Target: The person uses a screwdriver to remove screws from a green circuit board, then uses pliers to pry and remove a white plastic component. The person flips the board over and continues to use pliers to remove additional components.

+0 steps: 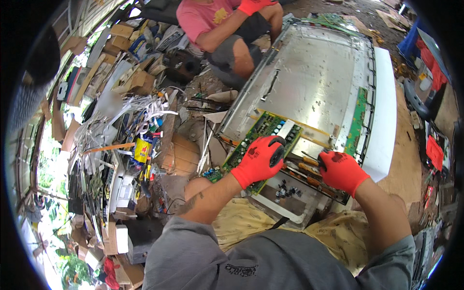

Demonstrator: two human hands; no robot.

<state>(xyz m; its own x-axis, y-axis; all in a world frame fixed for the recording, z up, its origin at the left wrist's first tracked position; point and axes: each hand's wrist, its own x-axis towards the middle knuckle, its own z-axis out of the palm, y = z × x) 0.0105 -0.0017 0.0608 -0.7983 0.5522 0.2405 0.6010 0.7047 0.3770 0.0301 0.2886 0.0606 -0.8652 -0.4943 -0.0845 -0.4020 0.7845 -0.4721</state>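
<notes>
A green circuit board (245, 145), crowded with small parts and a pale metal strip, lies tilted across the near left corner of a flat metal panel (309, 63). My left hand (261, 158), in a red glove with black fingertips, is closed on the board's near right part. To its right, my right hand (342, 169), gloved alike, pinches a thin dark tool (309, 155) that points left toward the board; its handle is hidden in the fingers. Several orange-handled tools (309, 169) lie just below, between the hands. Small loose components (287, 191) sit in front of me.
Across from me sits a person in a pink shirt (203, 21) and red gloves. Heaped wires and scrap (145, 116) fill the left side. A green strip board (356, 121) runs along the panel's right edge, beside a white sheet (382, 116). Cardboard (403, 150) lies farther right.
</notes>
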